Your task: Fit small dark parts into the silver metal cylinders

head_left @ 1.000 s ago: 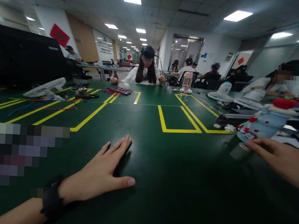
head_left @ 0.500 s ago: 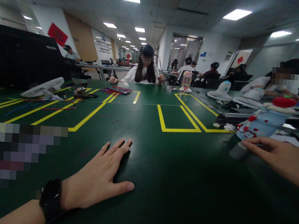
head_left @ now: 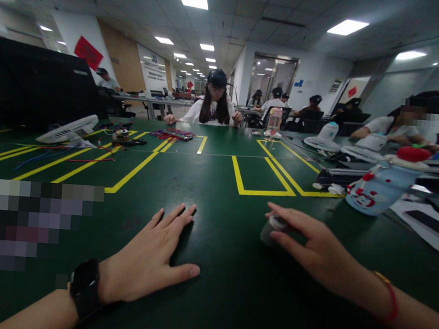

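My left hand [head_left: 147, 259] lies flat on the green tabletop [head_left: 209, 304], palm down with its fingers spread, and holds nothing. A black watch is on that wrist. To the right, my right hand [head_left: 308, 241] grips a small grey cylinder [head_left: 269, 233] between thumb and fingers. The cylinder is at or just above the table surface, and its right side is partly hidden by my fingers; its exact kind is unclear. A red band circles my right wrist. Beyond this hand stands a light-blue bottle [head_left: 381, 188] with a red top.
Yellow tape [head_left: 266, 193] marks rectangles on the table. A tangle of coloured wires [head_left: 173, 134] lies farther back. A white fan [head_left: 69, 129] is at left, another fan [head_left: 324, 137] at right, near a pink bottle [head_left: 274, 122]. A person [head_left: 215, 104] sits opposite.
My right hand has moved left across the table with the grey cylinder, from beside the blue bottle towards the middle. My left hand has stayed in place.
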The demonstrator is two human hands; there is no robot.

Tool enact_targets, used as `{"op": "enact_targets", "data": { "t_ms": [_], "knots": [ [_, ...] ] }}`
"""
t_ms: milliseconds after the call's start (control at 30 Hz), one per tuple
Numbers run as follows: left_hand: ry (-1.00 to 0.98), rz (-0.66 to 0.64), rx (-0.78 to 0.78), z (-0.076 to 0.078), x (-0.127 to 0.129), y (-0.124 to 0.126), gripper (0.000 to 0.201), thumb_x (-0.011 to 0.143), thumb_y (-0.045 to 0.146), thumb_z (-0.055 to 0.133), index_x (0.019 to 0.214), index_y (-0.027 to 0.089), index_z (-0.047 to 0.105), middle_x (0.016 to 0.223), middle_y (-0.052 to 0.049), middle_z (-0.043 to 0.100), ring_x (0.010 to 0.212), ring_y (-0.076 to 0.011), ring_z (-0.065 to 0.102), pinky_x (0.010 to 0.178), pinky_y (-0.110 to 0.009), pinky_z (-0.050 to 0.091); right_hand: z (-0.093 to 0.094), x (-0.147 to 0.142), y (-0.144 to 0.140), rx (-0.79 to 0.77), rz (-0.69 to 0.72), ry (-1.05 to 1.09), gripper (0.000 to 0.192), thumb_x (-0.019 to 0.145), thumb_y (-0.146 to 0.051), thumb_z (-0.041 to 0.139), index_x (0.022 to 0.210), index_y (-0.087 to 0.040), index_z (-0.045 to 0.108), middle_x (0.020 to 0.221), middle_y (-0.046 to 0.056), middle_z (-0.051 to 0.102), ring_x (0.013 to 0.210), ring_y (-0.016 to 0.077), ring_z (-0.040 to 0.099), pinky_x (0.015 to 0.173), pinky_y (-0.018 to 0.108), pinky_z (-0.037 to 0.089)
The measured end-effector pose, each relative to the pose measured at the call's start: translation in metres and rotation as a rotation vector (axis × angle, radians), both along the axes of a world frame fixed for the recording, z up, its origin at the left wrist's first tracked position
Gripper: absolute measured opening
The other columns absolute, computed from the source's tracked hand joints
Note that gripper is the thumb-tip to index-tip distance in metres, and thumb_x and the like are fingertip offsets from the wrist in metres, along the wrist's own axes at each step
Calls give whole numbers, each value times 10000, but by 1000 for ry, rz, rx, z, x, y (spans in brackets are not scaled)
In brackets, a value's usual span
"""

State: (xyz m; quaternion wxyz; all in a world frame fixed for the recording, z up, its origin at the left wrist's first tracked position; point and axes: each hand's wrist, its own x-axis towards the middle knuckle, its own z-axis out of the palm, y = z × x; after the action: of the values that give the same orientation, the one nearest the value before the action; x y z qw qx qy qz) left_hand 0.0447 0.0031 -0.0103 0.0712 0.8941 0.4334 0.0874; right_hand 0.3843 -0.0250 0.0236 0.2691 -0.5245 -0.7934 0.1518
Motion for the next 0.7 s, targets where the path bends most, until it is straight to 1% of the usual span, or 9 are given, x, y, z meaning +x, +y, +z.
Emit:
{"op": "enact_targets", "data": {
  "t_ms": [100, 167, 233, 333, 367, 433, 500, 600, 700],
  "knots": [
    [26, 10, -10, 1, -1, 0, 848, 784, 651, 499, 1456, 208, 232, 1540, -90, 193, 1394, -333, 186, 1111, -566, 145, -4, -48, 0, -51, 203, 95, 522, 860, -336, 507, 1368, -278, 403, 1288, 41, 528, 1154, 164, 510, 1023, 371, 404],
    [24, 23, -33, 2, 0, 0, 814, 789, 641, 503, 1445, 224, 260, 1542, -85, 194, 1395, -336, 182, 1104, -582, 148, -10, -63, 1, -57, 225, 151, 538, 855, -305, 511, 1377, -275, 383, 1291, 46, 518, 1155, 159, 505, 1026, 370, 398],
    [-24, 65, -64, 6, 8, -1, 693, 827, 608, 482, 1410, 267, 328, 1528, -69, 256, 1385, -338, 218, 1084, -613, 166, -19, -66, 2, -81, 185, 217, 618, 827, -307, 554, 1400, -266, 324, 1263, 61, 532, 1125, 167, 525, 1009, 385, 410],
    [-195, 104, -74, 18, 35, -5, 458, 903, 513, 429, 1324, 333, 439, 1444, -35, 429, 1322, -297, 363, 1074, -611, 203, -29, -64, 5, -148, 129, 344, 736, 751, -320, 652, 1376, -223, 274, 1150, 73, 591, 1037, 172, 577, 950, 381, 451],
    [-259, 72, -54, 23, 47, -6, 414, 903, 490, 450, 1288, 340, 479, 1408, -27, 473, 1286, -283, 410, 1077, -591, 218, -32, -63, 6, -169, 127, 373, 724, 737, -316, 668, 1344, -213, 287, 1119, 71, 604, 1018, 171, 587, 933, 374, 460],
    [-363, 6, -33, 34, 70, -6, 316, 892, 434, 502, 1179, 329, 584, 1325, -22, 542, 1215, -275, 474, 1041, -545, 314, -33, -62, 7, -195, 135, 400, 655, 733, -309, 674, 1275, -210, 320, 1092, 67, 614, 1003, 171, 596, 910, 365, 469],
    [-473, 4, -13, 44, 88, -5, 203, 884, 366, 536, 1004, 284, 677, 1197, -27, 611, 1108, -254, 546, 966, -468, 416, -32, -62, 8, -209, 141, 409, 606, 738, -307, 672, 1238, -216, 341, 1102, 63, 612, 1014, 173, 594, 906, 364, 470],
    [-602, 26, -10, 52, 95, -2, 172, 890, 307, 538, 876, 244, 697, 1024, -22, 642, 967, -202, 593, 863, -356, 480, -28, -63, 7, -215, 153, 432, 540, 746, -282, 664, 1205, -220, 387, 1122, 51, 600, 1026, 159, 586, 902, 336, 472],
    [-621, 66, -19, 48, 83, -1, 179, 896, 328, 532, 889, 250, 692, 965, -15, 627, 921, -190, 589, 818, -331, 484, -26, -63, 5, -156, 141, 382, 460, 741, -249, 655, 1154, -221, 455, 1097, 31, 600, 986, 142, 584, 875, 310, 474]
  ]
}}
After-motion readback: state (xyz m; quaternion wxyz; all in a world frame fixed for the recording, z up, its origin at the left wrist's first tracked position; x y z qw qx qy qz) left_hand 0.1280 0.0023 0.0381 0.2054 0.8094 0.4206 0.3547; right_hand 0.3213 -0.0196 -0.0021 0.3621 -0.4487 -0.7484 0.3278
